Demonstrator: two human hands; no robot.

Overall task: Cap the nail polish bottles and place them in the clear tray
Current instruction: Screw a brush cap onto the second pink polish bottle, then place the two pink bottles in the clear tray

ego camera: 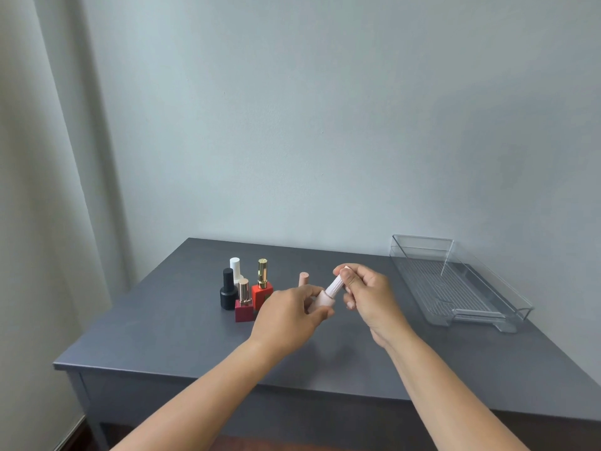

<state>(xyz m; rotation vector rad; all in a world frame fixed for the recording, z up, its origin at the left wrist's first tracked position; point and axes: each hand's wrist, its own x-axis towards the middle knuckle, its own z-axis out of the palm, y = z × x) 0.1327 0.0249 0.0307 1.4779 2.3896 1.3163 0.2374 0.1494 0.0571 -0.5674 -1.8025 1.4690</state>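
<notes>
Both hands are busy over the table: left hand is gripping a pale pink bottle, right hand fingers pinching its ribbed cap.

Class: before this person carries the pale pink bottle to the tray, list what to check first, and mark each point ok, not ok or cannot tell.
1. Left hand grips the pink bottle: ok.
2. Right hand holds its cap: ok.
3. Cap fully tightened on the bottle: cannot tell, the joint is half hidden by fingers.
4. Tray has free space: ok, nothing lies in it.
5. Path over the table to the tray is free: ok, the other bottles stand to the left.
6. The peach bottle behind the hands is capped: cannot tell, only its top shows.
</notes>
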